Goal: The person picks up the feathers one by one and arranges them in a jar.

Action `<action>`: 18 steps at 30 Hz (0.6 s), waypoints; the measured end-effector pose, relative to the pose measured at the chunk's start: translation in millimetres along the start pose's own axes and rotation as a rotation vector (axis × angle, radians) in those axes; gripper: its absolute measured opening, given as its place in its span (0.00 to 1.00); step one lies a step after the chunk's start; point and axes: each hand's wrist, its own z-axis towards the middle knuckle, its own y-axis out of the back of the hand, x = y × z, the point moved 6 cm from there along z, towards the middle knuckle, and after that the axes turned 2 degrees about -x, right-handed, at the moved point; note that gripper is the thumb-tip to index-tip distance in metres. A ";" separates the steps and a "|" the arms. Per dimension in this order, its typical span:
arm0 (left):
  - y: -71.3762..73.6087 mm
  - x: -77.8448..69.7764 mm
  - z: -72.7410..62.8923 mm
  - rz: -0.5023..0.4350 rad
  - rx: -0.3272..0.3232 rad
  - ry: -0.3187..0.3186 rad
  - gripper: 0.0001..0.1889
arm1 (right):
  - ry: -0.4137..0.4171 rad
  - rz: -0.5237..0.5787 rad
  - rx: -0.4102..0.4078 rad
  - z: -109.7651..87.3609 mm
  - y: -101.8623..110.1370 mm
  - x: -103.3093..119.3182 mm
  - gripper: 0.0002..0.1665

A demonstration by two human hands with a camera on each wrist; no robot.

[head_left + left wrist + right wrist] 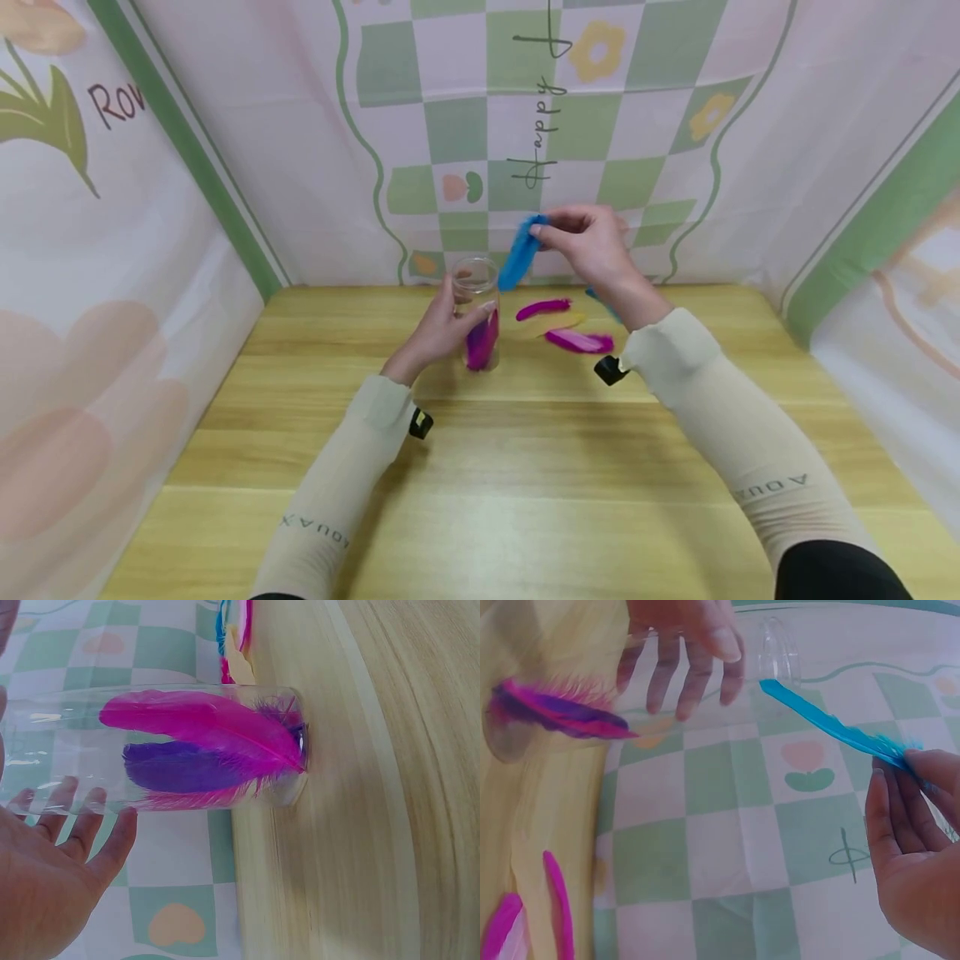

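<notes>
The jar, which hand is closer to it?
Left. The left hand grips the jar; the right hand is above and right of it, not touching, pinching a blue feather.

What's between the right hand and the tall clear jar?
A long blue feather, pinched by the right hand; the head view shows it.

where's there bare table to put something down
Bare table shows between the left sleeve and right sleeve, and beyond each, out to the table's side edges. It's crowded just right of the jar, where loose feathers lie and the right hand holds a blue feather.
</notes>
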 end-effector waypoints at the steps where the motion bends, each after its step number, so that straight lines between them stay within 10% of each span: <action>1: -0.1 0.0 0.1 0.000 -0.001 -0.002 0.36 | 0.012 0.013 -0.005 0.3 -0.9 2.1 0.16; 18: -0.6 -0.7 -0.8 -0.024 0.011 -0.019 0.38 | 0.170 0.060 -0.016 4.6 -21.2 21.4 0.12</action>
